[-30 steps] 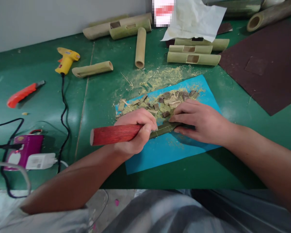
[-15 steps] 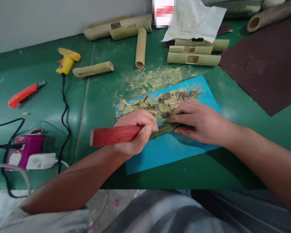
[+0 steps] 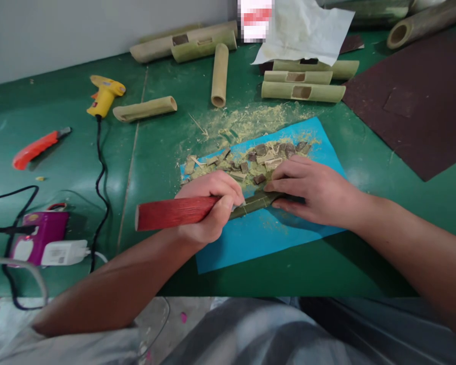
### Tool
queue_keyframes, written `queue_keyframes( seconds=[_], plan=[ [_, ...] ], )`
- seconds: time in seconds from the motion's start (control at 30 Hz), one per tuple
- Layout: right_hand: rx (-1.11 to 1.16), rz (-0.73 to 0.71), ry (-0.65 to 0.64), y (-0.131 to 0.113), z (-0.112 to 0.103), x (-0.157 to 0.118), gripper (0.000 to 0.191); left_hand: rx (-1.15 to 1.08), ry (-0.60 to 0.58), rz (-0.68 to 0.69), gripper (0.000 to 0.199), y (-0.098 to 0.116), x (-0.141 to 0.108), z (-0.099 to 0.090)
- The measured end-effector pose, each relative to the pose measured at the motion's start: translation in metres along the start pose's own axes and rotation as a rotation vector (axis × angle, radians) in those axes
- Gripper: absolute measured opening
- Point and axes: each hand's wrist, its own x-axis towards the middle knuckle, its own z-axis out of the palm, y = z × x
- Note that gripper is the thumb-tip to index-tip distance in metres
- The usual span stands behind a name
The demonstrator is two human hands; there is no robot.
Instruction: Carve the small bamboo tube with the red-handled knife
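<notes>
Left hand [image 3: 213, 208] closed round the tool [image 3: 175, 213], right hand [image 3: 311, 190] gripping the bamboo [image 3: 255, 204] between them; lines marked, no opening in its visible part, chips [image 3: 243, 167] just beyond

Glossy green tabletop [image 3: 159, 147], softly lit, crossed by thin pale seam [image 3: 130, 167]; plain grey wall [image 3: 79, 33] behind tabletop; mottled pale-grey floor [image 3: 178, 329] below.

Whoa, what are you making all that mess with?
The left hand grips a red-handled tool, its tip at a dark green bamboo piece. The right hand steadies the piece's other end. Under them lies a blue sheet, with small chips and pale dust on it. More cut bamboo tubes lie further back on the green table.
</notes>
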Motion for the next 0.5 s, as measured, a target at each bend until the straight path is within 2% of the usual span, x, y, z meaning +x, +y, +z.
queue_keyframes(
  seconds=[0.17,0.5],
  plan=[
    [-0.002,0.011,-0.002,0.0006,0.0009,-0.0015,0.018,-0.122,0.012,0.045,0.018,-0.0025,0.0002,0.0046],
    [0.012,0.039,-0.029,0.0003,0.0003,0.0002,0.018,-0.105,-0.04,0.031,0.022,0.0009,0.0066,0.0029]
  ],
)
